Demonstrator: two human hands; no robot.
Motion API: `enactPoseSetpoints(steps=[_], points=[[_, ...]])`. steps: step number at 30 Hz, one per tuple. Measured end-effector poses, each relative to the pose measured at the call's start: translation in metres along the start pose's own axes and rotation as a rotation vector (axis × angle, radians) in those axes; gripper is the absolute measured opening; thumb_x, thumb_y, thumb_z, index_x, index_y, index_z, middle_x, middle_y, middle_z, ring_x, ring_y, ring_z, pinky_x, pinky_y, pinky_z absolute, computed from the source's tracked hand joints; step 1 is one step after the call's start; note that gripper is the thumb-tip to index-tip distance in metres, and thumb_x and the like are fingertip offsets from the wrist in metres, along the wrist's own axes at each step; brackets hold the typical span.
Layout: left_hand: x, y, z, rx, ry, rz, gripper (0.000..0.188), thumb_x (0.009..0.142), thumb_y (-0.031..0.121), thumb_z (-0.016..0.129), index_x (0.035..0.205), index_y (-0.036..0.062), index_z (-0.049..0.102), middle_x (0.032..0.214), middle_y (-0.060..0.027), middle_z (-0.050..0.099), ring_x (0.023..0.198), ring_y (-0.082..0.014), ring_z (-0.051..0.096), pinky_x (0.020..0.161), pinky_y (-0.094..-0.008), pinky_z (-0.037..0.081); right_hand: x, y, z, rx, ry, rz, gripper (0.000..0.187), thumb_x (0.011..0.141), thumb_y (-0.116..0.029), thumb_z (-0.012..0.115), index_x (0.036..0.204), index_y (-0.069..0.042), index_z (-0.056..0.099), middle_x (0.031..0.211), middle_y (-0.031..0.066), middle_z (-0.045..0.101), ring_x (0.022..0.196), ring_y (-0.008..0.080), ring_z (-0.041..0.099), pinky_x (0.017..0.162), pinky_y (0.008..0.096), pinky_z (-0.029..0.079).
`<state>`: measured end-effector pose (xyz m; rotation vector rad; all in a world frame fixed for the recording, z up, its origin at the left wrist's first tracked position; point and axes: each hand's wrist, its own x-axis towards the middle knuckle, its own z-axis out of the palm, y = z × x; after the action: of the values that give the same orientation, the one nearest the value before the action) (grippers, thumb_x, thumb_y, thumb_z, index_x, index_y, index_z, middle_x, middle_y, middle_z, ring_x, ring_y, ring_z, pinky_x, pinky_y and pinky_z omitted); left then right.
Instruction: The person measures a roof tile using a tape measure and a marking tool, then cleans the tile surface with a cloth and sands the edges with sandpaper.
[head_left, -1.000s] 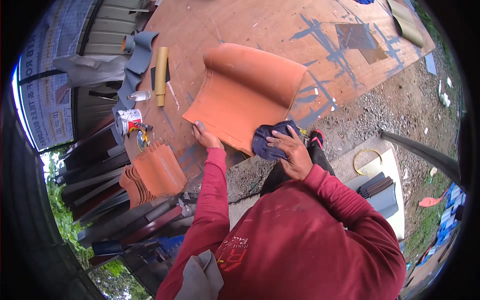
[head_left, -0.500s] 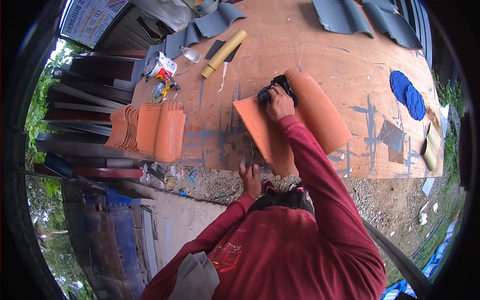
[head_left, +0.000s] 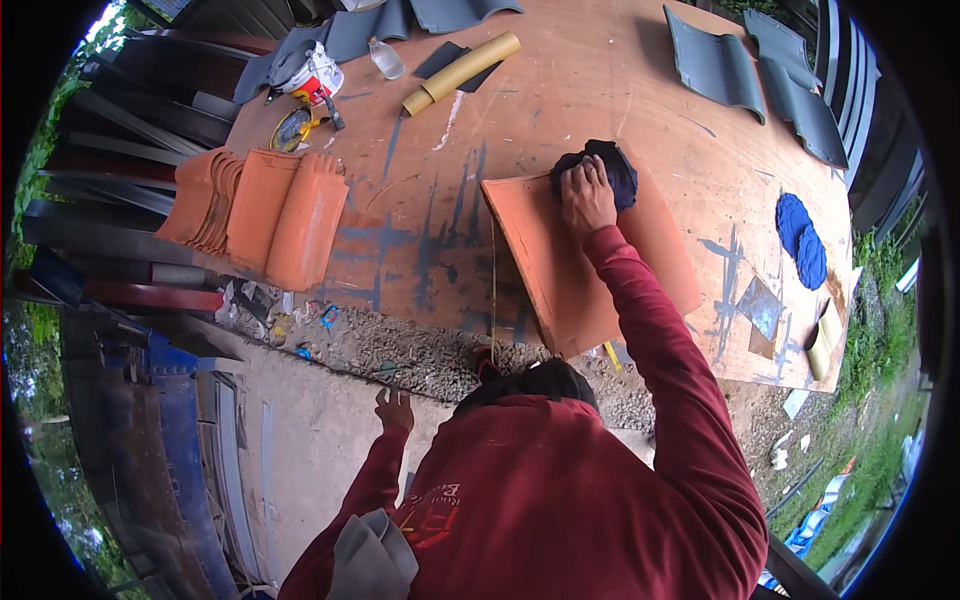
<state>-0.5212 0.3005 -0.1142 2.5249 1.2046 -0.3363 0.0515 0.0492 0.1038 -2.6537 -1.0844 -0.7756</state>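
A large curved orange roof tile (head_left: 545, 255) lies tilted across the front middle of the table. My right hand (head_left: 588, 200) presses a crumpled black cloth (head_left: 624, 178) onto the tile's far part, fingers bent over the cloth, which hides the surface under it. Off the table's front edge, my left hand (head_left: 395, 408) hangs over the ground with its fingers apart and nothing in them. Left of the tile stands a stack of smaller orange roof tiles (head_left: 265, 215).
On the wooden table (head_left: 420, 180) lie a yellowish tube (head_left: 462, 72), a clear bottle (head_left: 386, 60), a paint bucket (head_left: 316, 75) and a yellow-rimmed round item (head_left: 293, 128). Grey tiles (head_left: 712, 65) sit at the far right, near blue round cloths (head_left: 801, 240). A thin yellow strip (head_left: 493, 290) runs beside the tile.
My left hand has drawn back from the tile's near edge toward the lower left. My right hand and the cloth have shifted slightly right across the tile's far part. The whole view has also shifted.
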Motion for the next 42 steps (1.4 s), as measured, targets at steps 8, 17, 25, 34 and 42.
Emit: enactPoseSetpoints(steps=[8,17,25,34,42], points=[[0.019,0.036,0.042,-0.221,0.039,0.144,0.050,0.105,0.039,0.050,0.143,0.0074,0.059,0.144,-0.0271,0.051,0.134,-0.0425,0.046,0.106,-0.0570,0.039,0.016,-0.018,-0.010,0.914,-0.381,0.325,0.041,0.088,-0.015,0.064,0.124,0.004,0.068,0.105,0.0290,0.072,0.103,0.0457,0.069,0.097,0.0474,0.053],[0.065,-0.005,0.075,-0.204,-0.154,0.201,0.046,0.103,0.038,0.054,0.138,0.0091,0.064,0.123,-0.0248,0.065,0.122,-0.0433,0.056,0.103,-0.0553,0.044,-0.016,-0.012,0.031,0.170,0.010,0.241,0.039,0.088,-0.019,0.070,0.123,-0.002,0.067,0.141,0.0240,0.062,0.140,0.0386,0.052,0.119,0.0455,0.039],[0.039,-0.055,0.092,-0.227,-0.218,0.221,0.038,0.106,0.029,0.038,0.098,0.0018,0.063,0.106,-0.0265,0.070,0.104,-0.0464,0.066,0.089,-0.0561,0.051,-0.013,-0.124,-0.051,0.958,-0.192,-0.074,0.039,0.086,-0.004,0.063,0.123,0.005,0.067,0.141,0.0220,0.062,0.142,0.0416,0.050,0.119,0.0436,0.040],[0.012,-0.105,0.126,-0.312,-0.383,-0.117,0.053,0.109,0.041,0.033,0.123,0.0047,0.069,0.128,-0.0227,0.069,0.125,-0.0399,0.062,0.107,-0.0471,0.047,-0.108,-0.114,-0.201,0.773,-0.699,0.194,0.025,0.078,0.000,0.064,0.102,0.004,0.070,0.097,0.0182,0.074,0.091,0.0279,0.073,0.083,0.0402,0.059],[0.048,-0.067,0.085,-0.481,-0.454,0.029,0.043,0.103,0.041,0.048,0.112,0.0078,0.073,0.118,-0.0206,0.073,0.112,-0.0394,0.068,0.098,-0.0464,0.052,0.017,-0.120,-0.070,0.733,-0.273,-0.053,0.056,0.083,0.004,0.068,0.138,-0.006,0.065,0.157,0.0234,0.047,0.145,0.0415,0.046,0.118,0.0429,0.042]])
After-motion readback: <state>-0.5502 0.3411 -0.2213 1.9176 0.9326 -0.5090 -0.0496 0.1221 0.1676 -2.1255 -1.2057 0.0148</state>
